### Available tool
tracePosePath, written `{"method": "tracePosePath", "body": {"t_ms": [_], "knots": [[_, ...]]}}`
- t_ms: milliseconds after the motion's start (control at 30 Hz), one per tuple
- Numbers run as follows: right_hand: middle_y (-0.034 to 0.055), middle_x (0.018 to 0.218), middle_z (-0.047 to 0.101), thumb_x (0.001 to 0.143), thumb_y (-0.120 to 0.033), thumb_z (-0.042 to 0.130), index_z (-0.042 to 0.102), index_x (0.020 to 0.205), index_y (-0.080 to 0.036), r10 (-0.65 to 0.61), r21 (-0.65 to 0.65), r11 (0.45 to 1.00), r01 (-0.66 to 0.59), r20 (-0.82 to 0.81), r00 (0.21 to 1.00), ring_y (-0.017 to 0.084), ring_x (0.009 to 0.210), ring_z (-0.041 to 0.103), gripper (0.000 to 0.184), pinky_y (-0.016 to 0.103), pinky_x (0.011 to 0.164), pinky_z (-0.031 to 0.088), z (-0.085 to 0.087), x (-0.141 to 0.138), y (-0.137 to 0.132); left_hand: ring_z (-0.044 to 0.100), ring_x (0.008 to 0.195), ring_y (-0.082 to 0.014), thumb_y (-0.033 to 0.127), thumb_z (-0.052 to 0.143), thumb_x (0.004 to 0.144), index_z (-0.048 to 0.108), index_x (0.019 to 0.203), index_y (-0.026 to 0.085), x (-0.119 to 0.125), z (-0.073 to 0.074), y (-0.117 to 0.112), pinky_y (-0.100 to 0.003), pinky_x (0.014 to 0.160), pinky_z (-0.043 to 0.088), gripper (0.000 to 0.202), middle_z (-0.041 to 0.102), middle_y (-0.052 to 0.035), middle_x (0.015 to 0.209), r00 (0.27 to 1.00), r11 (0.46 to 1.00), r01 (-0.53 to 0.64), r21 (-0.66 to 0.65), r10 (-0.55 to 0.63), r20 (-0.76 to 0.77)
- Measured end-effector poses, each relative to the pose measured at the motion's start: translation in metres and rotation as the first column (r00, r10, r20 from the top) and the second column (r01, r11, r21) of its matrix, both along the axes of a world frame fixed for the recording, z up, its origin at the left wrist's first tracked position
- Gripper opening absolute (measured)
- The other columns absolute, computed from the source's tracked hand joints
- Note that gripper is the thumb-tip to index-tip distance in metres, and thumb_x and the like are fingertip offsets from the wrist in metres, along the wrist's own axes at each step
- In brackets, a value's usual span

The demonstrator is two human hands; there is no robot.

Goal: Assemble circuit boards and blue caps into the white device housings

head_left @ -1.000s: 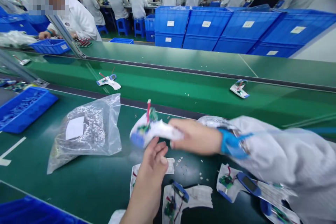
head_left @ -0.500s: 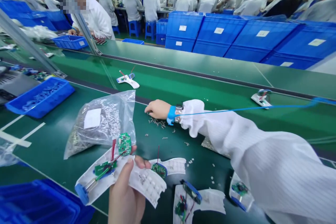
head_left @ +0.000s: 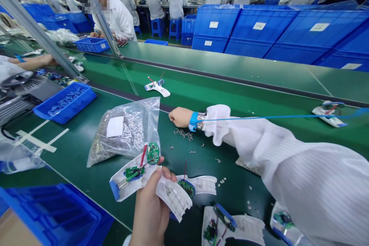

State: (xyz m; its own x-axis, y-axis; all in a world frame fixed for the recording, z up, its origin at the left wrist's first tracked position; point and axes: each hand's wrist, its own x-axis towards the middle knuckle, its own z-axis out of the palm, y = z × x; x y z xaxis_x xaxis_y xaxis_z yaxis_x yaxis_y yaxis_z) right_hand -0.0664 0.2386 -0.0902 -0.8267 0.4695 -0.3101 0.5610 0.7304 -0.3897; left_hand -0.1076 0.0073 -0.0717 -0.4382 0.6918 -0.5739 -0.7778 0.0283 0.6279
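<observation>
My left hand (head_left: 152,203) grips a gun-shaped white plastic housing half (head_left: 173,196), thumb on top and fingers underneath. The housing has a blue end piece, red and green wires and a loose green circuit board (head_left: 153,153). Just behind a small heap of screws (head_left: 183,134), my right hand (head_left: 181,117) is closed with curled fingers; what it holds, if anything, is hidden. A blue wrist strap (head_left: 193,121) circles that wrist. A clear bag of screws (head_left: 127,130) lies left of the heap. More housing halves with boards (head_left: 227,225) lie near my left hand.
A blue tray of small parts (head_left: 66,102) stands at left, and a larger blue bin (head_left: 66,215) at lower left. Along the green belt (head_left: 219,100) lie further housings (head_left: 158,87). The strap's blue cord (head_left: 273,116) stretches right. A co-worker's arm (head_left: 31,62) reaches in at left.
The view has shifted, so the bench appears farther right. My right hand's fingers have curled in more beside the screw heap. My left hand still holds the housing. A co-worker's arm has appeared at left.
</observation>
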Motion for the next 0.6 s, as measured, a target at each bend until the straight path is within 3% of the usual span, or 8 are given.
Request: {"method": "tracePosePath", "body": {"t_ms": [167,267,367,533,600], "knots": [[-0.0005,0.073,0.062,0.082,-0.017,0.055,0.060,0.089,-0.011,-0.025,-0.235,0.972,-0.027,-0.215,0.976,0.008,0.066,0.057,0.011,0.020,0.063,0.046,0.050,0.056,-0.051,0.058,0.056,-0.0132,0.023,0.074,0.061,0.064,0.090,0.021,0.011,0.009,0.012,-0.024,0.054,0.047,0.031,0.059,0.0045,0.059,0.996,0.998,0.046,-0.043,-0.049,-0.079],[-0.0012,0.072,0.060,0.078,-0.021,0.059,0.061,0.083,-0.012,-0.118,-0.459,0.885,-0.072,-0.373,0.920,0.007,0.063,0.054,0.010,0.018,0.058,0.044,0.069,0.092,-0.091,0.064,0.068,-0.0189,0.022,0.074,0.061,0.067,0.085,0.021,0.024,0.016,0.016,-0.028,0.062,0.050,0.025,0.065,0.0022,0.067,0.987,0.993,0.118,-0.028,-0.120,-0.108],[-0.0001,0.075,0.057,0.072,-0.018,0.063,0.063,0.075,-0.013,-0.310,-0.596,0.801,-0.062,-0.500,0.809,0.007,0.063,0.050,0.006,0.019,0.058,0.043,0.072,0.114,-0.118,0.067,0.082,-0.0258,0.023,0.076,0.059,0.068,0.084,0.022,0.038,0.021,0.014,-0.032,0.067,0.051,0.026,0.068,0.0000,0.071,0.976,0.981,0.193,-0.006,-0.193,-0.100],[-0.0009,0.069,0.055,0.068,-0.019,0.066,0.065,0.070,-0.013,-0.487,-0.674,0.736,0.063,-0.462,0.741,0.007,0.058,0.048,0.006,0.020,0.053,0.041,0.070,0.129,-0.136,0.067,0.086,-0.0299,0.021,0.080,0.053,0.070,0.082,0.020,0.054,0.024,0.003,-0.035,0.068,0.053,0.031,0.070,-0.0024,0.074,0.967,0.972,0.237,0.010,-0.234,-0.102],[-0.0005,0.066,0.056,0.067,-0.019,0.067,0.068,0.069,-0.014,-0.518,-0.652,0.748,0.122,-0.459,0.722,0.008,0.057,0.050,0.006,0.020,0.051,0.041,0.071,0.133,-0.144,0.067,0.085,-0.0289,0.020,0.080,0.053,0.070,0.082,0.019,0.059,0.026,0.001,-0.034,0.068,0.053,0.030,0.070,-0.0029,0.076,0.970,0.975,0.224,0.010,-0.222,-0.104]]}}
